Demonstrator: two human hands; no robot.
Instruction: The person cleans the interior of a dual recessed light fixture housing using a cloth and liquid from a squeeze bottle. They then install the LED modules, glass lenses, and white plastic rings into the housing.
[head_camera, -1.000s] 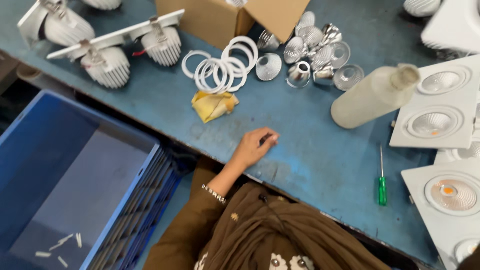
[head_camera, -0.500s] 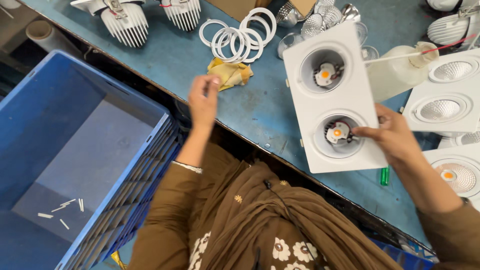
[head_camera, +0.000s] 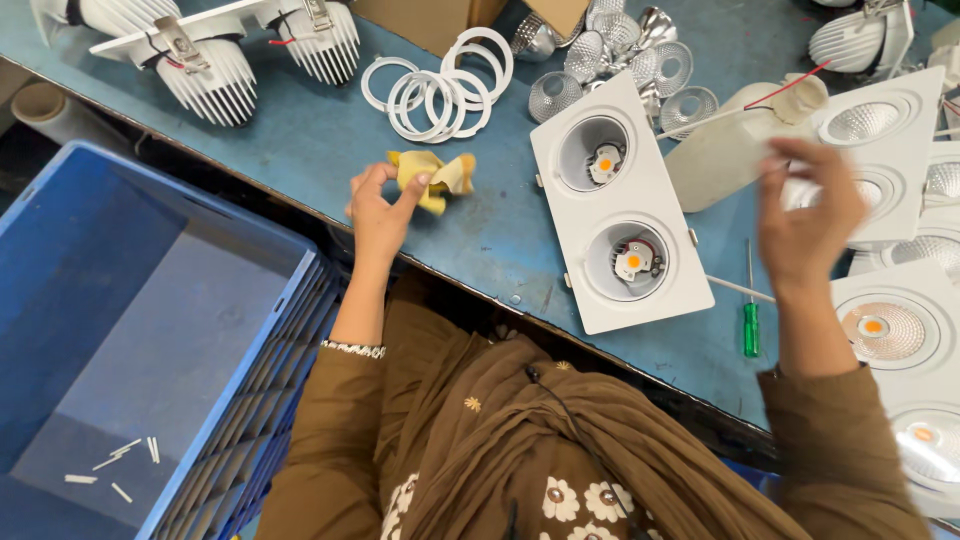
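Left hand (head_camera: 378, 205): we pinch the yellow cloth (head_camera: 432, 176); soft, light, we judge.
Right hand (head_camera: 806, 212): fingers apart, empty, above the 2-lamp housing (head_camera: 662, 200).

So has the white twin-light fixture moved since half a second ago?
Yes. The white twin-light fixture was held up in the right hand; it now lies flat on the blue table, between the white rings and the green screwdriver.
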